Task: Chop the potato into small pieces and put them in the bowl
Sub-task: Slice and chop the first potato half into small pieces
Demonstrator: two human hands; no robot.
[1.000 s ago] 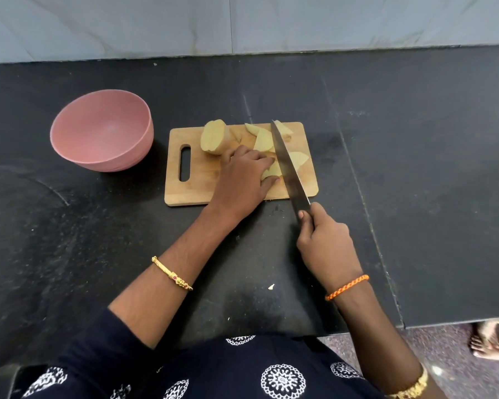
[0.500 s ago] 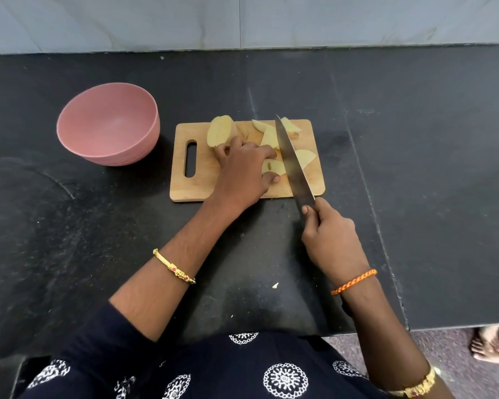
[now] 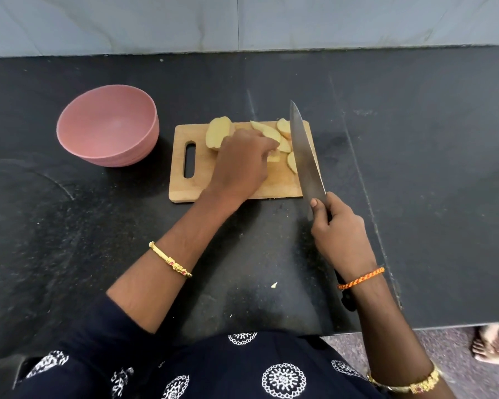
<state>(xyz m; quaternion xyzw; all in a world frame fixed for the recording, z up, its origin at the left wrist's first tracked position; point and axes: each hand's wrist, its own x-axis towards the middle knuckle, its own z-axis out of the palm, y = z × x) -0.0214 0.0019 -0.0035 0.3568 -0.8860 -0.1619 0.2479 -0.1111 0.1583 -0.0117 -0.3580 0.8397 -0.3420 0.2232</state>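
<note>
Wooden board (image 3: 185, 182) beside bowl (image 3: 107, 131)

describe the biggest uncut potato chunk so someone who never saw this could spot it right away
On the black counter lies a wooden cutting board. The big potato chunk sits at its far edge, above the handle slot, just left of the left hand. It is thick and rounded; its neighbours are thin wedges.

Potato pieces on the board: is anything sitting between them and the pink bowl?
Nothing visible blocks the way. The potato pieces lie on the cutting board, and the pink bowl stands just left of it on bare black counter. Only the left hand hovers over the board.
</note>
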